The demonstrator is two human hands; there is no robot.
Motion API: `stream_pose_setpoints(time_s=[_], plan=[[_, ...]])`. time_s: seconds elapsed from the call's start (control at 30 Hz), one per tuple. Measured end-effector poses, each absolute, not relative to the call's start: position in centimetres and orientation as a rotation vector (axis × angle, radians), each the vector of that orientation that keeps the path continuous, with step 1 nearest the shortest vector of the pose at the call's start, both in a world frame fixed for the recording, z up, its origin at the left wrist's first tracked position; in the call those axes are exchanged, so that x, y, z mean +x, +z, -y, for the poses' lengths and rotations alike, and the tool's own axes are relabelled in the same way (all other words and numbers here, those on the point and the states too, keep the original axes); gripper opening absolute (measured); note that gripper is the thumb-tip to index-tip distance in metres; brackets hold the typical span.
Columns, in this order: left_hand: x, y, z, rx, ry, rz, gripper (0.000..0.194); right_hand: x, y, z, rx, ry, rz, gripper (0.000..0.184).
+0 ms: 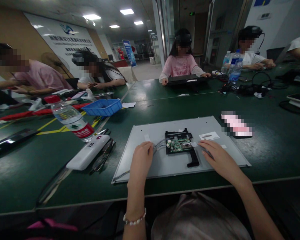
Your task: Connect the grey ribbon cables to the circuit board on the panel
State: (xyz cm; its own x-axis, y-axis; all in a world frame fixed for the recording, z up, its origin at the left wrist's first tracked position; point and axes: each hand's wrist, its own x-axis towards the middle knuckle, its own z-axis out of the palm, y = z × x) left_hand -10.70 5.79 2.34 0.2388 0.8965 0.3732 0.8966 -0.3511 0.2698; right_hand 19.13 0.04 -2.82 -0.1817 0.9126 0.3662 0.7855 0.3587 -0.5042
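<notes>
A flat light-grey panel lies on the table in front of me. On it sits a black plastic bracket carrying a green circuit board. My left hand is closed at the board's left, fingers curled round the grey cables that run from it. A length of cable also shows left of that wrist, on the panel. My right hand is over the panel's right side, with a thin grey thing under its fingers that I cannot make out. Near its fingertips are a small white piece and a white label.
Left of the panel are a white power bank, glasses, a water bottle and a blue bin. A phone lies to the right. Several people sit across the table; one holds a dark panel.
</notes>
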Motion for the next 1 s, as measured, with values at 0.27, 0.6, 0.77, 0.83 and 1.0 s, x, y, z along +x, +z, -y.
stream_pose_setpoints(time_s=[0.27, 0.6, 0.77, 0.83, 1.0], plan=[[-10.2, 1.9, -5.3, -2.281, -0.852, 1.722, 0.028, 19.3, -2.0, -0.5, -1.51, 0.246, 2.027, 0.036], [-6.3, 2.5, -2.7, -2.732, -0.589, 1.386, 0.039, 17.8, 1.5, -3.4, -1.43, -0.058, 2.452, 0.021], [-4.3, 1.8, -2.1, -2.72, -0.599, 1.452, 0.041, 18.5, 1.2, -3.2, -1.469, -0.061, 2.387, 0.025], [-4.1, 1.3, -2.1, -2.703, -0.593, 1.479, 0.042, 18.7, 1.1, -3.1, -1.442, 0.016, 2.347, 0.024], [-4.3, 0.5, -2.0, -2.691, -0.551, 1.487, 0.045, 18.1, 1.1, -3.5, -1.358, 0.106, 2.375, 0.023]])
